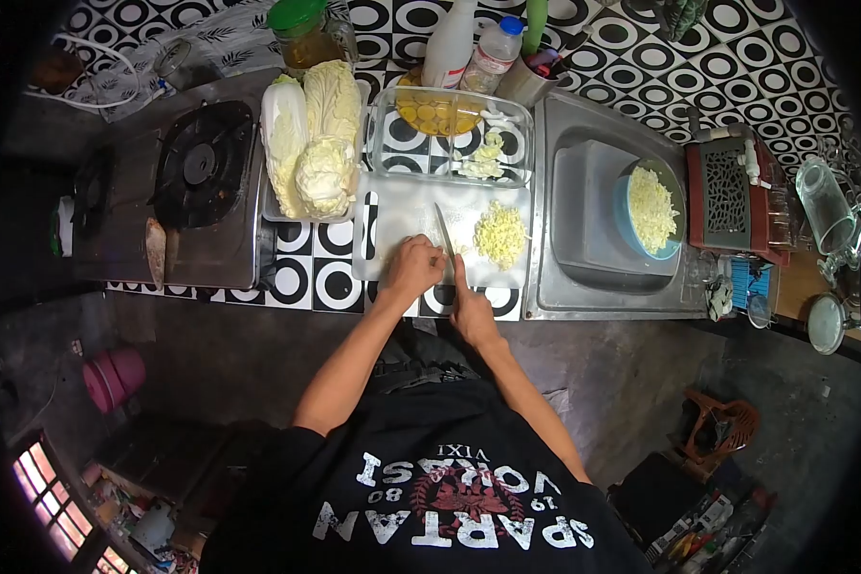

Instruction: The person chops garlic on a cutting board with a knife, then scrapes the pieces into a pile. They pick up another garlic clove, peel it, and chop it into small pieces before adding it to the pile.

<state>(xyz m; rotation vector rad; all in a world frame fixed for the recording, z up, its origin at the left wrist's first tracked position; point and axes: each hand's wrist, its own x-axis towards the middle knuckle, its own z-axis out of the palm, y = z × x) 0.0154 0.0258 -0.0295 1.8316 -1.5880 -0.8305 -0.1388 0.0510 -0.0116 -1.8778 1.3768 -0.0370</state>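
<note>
A translucent cutting board (383,253) lies on the tiled counter in front of me. My right hand (471,308) grips a knife (444,230), its blade pointing away from me over the board. Close to the left side of the blade, my left hand (417,266) rests on the board with its fingers curled; what they hold, if anything, is too small to tell. A heap of chopped pale yellow-green vegetable (501,235) sits on the board right of the knife. Behind the board, a clear divided container (425,172) holds some pale pieces (488,156) in its right part.
Left of the board, a tray holds cabbages (333,110) and a cauliflower-like head (325,177). A stove (230,220) stands farther left. The sink (584,304) on the right contains a blue bowl (624,222) of chopped vegetable. Bottles (493,57) and a green-lidded jar (299,43) stand behind.
</note>
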